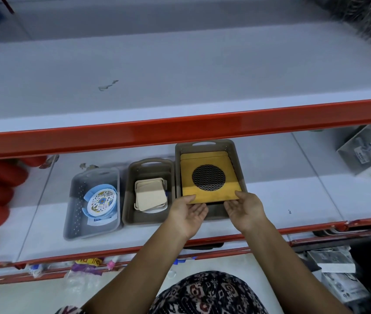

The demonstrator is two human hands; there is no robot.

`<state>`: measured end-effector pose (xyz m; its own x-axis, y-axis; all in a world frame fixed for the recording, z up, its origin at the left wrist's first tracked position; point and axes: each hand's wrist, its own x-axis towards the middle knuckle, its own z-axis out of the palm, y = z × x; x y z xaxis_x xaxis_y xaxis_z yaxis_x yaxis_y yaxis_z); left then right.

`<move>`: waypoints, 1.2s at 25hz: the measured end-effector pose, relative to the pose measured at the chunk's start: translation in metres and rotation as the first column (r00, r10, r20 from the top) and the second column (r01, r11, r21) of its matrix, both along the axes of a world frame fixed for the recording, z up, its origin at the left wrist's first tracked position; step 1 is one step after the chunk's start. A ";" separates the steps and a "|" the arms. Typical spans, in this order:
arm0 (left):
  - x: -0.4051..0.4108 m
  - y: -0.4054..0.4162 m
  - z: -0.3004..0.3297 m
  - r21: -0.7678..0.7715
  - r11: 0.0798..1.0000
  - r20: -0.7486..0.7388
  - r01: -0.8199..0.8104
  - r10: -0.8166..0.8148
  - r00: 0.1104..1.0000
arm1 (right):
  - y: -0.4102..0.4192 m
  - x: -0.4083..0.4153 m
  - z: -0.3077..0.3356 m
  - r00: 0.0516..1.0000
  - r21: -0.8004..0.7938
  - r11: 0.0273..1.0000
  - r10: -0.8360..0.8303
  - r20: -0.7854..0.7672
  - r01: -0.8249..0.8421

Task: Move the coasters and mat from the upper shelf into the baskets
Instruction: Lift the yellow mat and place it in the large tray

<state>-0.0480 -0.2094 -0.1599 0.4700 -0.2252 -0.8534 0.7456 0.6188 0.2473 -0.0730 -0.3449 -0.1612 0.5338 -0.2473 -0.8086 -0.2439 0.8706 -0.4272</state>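
left hand (188, 214) + right hand (245, 211): both grip near edge of yellow mat (209, 177) | mat in right basket (239, 168) | lower shelf (293, 200)

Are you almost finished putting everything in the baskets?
Nearly. The upper shelf looks bare. Round flowery coasters lie in the grey basket, square beige coasters in the middle basket. The left hand and right hand hold the yellow mat by its near edge, lowering it into the big basket. Only letting go remains.
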 end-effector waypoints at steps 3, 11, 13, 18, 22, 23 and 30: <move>-0.001 -0.004 -0.002 0.010 1.000 -0.016 -0.009 0.009 1.000 | 0.003 0.003 -0.002 1.000 0.013 1.000 -0.009 -0.023 0.010; 0.003 -0.009 -0.002 0.012 0.999 -0.008 -0.042 0.042 0.999 | -0.001 0.004 -0.001 0.997 0.002 0.998 0.065 -0.042 -0.065; 0.003 -0.009 -0.002 0.004 0.998 0.003 -0.058 0.058 0.998 | -0.002 0.005 -0.002 0.996 0.000 0.997 0.079 -0.040 -0.079; 0.007 -0.014 0.004 -0.002 0.997 0.042 -0.082 0.082 0.996 | -0.005 0.005 -0.004 0.990 -0.011 0.990 0.140 -0.019 -0.140; 0.008 -0.019 0.005 0.004 0.996 0.047 -0.086 0.086 0.995 | -0.011 0.005 -0.003 0.982 -0.004 0.982 0.188 -0.008 -0.188; 0.007 -0.019 0.004 -0.002 0.997 0.050 -0.079 0.079 0.996 | -0.012 0.005 -0.003 0.981 -0.006 0.981 0.195 -0.010 -0.195; 0.001 0.010 0.010 0.049 0.997 0.133 0.067 -0.073 0.988 | 0.001 0.000 0.006 0.987 -0.047 0.986 0.161 0.009 -0.160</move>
<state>-0.0469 -0.1992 -0.1495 0.5653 -0.2248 -0.7937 0.7449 0.5525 0.3741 -0.0731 -0.3441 -0.1551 0.5794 -0.1939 -0.7917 -0.3736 0.8001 -0.4694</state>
